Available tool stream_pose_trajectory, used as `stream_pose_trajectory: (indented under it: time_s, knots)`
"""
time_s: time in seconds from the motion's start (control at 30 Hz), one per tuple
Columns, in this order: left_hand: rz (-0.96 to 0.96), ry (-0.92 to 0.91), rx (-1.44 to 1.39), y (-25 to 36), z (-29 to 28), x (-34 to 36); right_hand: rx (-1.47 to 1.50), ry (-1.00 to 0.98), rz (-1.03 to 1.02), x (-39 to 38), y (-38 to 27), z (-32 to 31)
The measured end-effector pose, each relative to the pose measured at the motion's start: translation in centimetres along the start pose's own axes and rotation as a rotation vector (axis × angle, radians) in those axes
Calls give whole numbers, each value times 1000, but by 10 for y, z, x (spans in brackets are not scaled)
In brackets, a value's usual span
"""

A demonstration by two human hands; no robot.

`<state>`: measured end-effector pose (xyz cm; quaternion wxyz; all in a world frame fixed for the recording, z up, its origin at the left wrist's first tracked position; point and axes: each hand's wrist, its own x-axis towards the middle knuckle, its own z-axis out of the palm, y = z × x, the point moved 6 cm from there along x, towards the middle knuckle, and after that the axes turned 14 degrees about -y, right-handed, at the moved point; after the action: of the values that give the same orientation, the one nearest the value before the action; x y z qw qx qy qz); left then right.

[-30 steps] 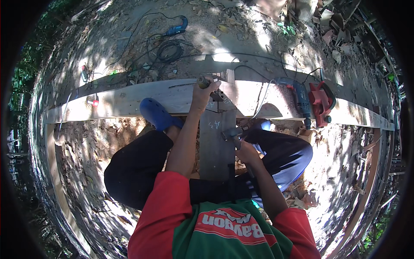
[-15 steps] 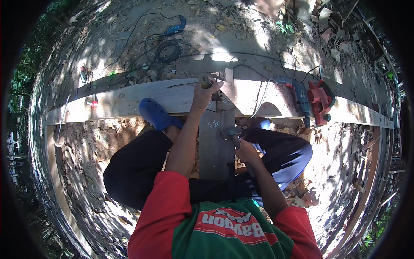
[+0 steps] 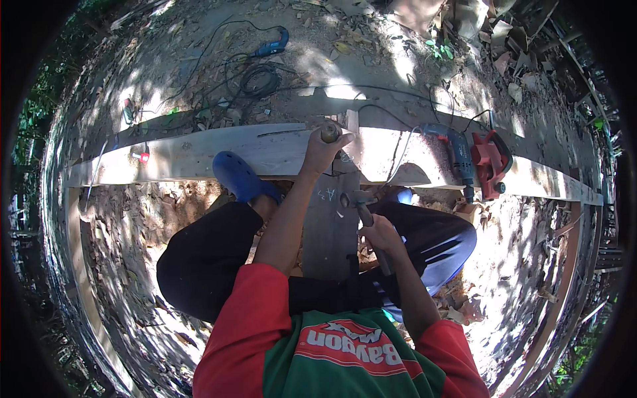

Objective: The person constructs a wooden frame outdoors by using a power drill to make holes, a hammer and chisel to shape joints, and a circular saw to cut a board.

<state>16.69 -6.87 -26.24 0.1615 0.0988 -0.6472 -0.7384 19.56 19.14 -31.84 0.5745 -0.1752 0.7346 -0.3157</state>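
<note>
Head view: the left hand has its fingers clamped around a round-ended handle at the pale beam; from there, toward five o'clock, the right hand grips a hammer; a small block crowds one o'clock; a drill and red planer occupy three; a blue shoe, between eight and nine; coiled cable, between ten and eleven.

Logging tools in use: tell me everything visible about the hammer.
The hammer has a grey, metal-looking head, its round face toward picture left, and a straight greyish handle of unclear material. The right hand grips the handle, which slants down to the right. The head shows over the grey board; contact is unclear.
</note>
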Motion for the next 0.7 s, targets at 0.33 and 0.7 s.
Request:
stream_pose_trajectory:
  time_s: [0.33,0.7]
  knots:
    - [-7,-10,-97,-2,-8,2,189,289,-668,-126,-179,-75]
    - [-13,-18,-83,-1,-3,-2,135,386,-748,-172,-209,-64]
